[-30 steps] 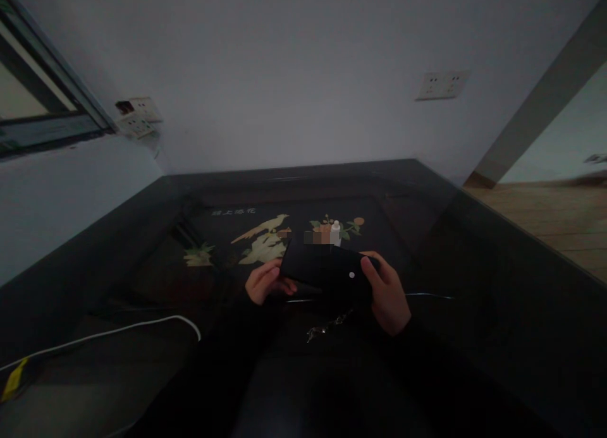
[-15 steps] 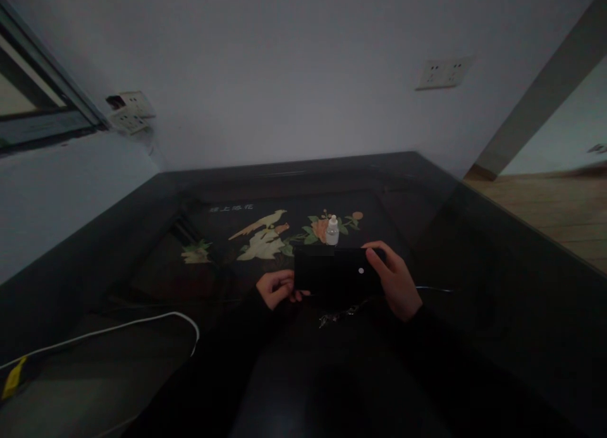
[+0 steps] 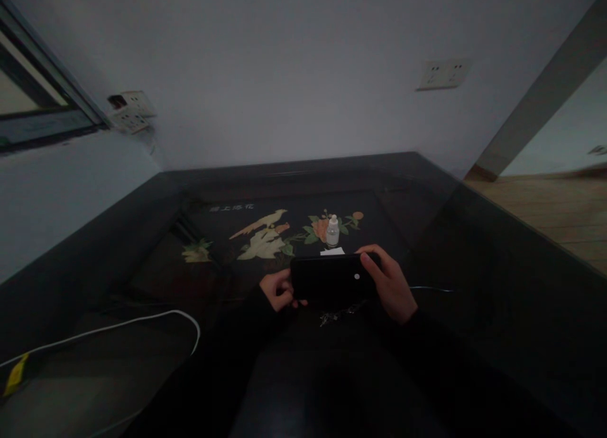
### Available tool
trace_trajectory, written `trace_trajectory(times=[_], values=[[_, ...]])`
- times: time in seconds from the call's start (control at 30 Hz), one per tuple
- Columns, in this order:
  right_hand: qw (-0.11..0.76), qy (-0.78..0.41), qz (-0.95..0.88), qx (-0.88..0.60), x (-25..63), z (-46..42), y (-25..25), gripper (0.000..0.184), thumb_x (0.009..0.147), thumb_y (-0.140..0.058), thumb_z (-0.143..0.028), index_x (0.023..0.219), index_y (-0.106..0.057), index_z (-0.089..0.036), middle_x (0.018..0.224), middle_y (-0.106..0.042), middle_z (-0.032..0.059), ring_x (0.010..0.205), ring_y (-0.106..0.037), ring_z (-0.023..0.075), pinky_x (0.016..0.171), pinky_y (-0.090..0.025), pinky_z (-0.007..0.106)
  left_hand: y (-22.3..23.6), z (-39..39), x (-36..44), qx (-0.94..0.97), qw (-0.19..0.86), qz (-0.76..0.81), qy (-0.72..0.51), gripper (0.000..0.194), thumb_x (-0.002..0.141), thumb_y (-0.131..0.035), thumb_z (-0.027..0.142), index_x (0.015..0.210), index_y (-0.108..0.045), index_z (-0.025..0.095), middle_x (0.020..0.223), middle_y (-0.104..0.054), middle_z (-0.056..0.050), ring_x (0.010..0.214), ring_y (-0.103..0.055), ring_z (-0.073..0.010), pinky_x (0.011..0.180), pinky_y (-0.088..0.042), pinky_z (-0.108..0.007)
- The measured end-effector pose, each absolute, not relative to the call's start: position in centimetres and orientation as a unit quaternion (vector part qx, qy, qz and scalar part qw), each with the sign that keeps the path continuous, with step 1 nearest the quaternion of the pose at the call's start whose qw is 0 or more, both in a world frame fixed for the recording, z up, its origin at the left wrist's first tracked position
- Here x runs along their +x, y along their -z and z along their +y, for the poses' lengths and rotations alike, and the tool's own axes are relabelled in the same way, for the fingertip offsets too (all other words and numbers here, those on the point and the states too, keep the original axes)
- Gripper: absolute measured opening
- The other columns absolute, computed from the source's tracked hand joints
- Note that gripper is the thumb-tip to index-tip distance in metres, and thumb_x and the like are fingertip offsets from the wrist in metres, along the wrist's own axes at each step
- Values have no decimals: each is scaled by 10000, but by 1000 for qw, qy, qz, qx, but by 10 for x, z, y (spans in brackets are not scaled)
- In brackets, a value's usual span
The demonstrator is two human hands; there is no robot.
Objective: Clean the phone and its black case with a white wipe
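A black smartphone [image 3: 327,280] is held sideways above the dark table, its dark screen facing me with one small white round mark near the right end. My left hand [image 3: 279,290] is closed at the phone's left end, some fingers curled under its lower edge. At the right end, my right hand [image 3: 391,285] grips the phone, thumb over the screen and fingers behind the top edge. A white piece of paper [image 3: 332,251] peeks out just past the top edge. Beyond it stands a small white-capped bottle [image 3: 332,231]. Below the phone hangs or lies a thin metal chain [image 3: 339,316].
The dark glossy table [image 3: 289,171] carries a bird-and-flower picture [image 3: 263,242]. A white cable [image 3: 118,327] with a yellow tag [image 3: 16,375] runs at the lower left. Wall sockets [image 3: 443,73] are on the right, others [image 3: 130,111] on the left by the window [image 3: 38,90].
Both hands have lowered the phone slightly, bringing the white paper behind it into view. The round mark on the screen now looks like a plain white dot. The bottle stays put.
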State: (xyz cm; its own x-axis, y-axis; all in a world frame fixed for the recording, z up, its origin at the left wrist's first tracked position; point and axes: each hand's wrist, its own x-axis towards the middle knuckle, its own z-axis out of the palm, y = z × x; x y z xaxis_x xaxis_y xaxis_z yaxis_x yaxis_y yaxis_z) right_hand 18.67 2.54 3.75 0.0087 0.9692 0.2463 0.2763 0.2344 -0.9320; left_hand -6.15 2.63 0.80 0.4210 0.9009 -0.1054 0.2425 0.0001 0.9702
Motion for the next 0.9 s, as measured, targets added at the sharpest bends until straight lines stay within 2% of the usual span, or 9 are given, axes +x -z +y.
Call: trace_trajectory(times=[0.27, 0.4, 0.57, 0.9], values=[[497, -333, -614, -515, 187, 25, -36, 208, 855, -462, -380, 837, -564, -200, 790, -566, -1, 771, -527, 170, 682, -396, 255, -12, 23, -59, 618, 578, 425, -322, 479, 627, -502, 149, 1095, -511, 52, 625, -673, -20, 496, -560, -79, 497, -404, -182], [497, -335, -613, -514, 187, 24, -36, 211, 862, -455, -383, 835, -558, -202, 775, -555, -7, 737, -520, 160, 654, -391, 249, -13, 23, -59, 608, 588, 426, -320, 396, 608, -485, 135, 991, -550, 59, 615, -664, -18, 499, -555, -72, 511, -404, -183], [498, -336, -611, -515, 187, 24, -38, 215, 860, -454, -388, 833, -558, -201, 775, -555, -5, 748, -523, 164, 665, -393, 254, -16, 21, -57, 610, 572, 438, -330, 319, 599, -481, 133, 897, -575, 69, 612, -661, -21, 495, -541, -68, 519, -403, -186], [489, -349, -613, -513, 185, 22, -36, 224, 868, -438, -399, 873, -555, -208, 788, -554, -3, 746, -522, 167, 654, -399, 258, -2, 27, -59, 645, 534, 452, -308, 325, 580, -473, 129, 895, -551, 106, 593, -658, 6, 523, -584, -96, 525, -434, -193]])
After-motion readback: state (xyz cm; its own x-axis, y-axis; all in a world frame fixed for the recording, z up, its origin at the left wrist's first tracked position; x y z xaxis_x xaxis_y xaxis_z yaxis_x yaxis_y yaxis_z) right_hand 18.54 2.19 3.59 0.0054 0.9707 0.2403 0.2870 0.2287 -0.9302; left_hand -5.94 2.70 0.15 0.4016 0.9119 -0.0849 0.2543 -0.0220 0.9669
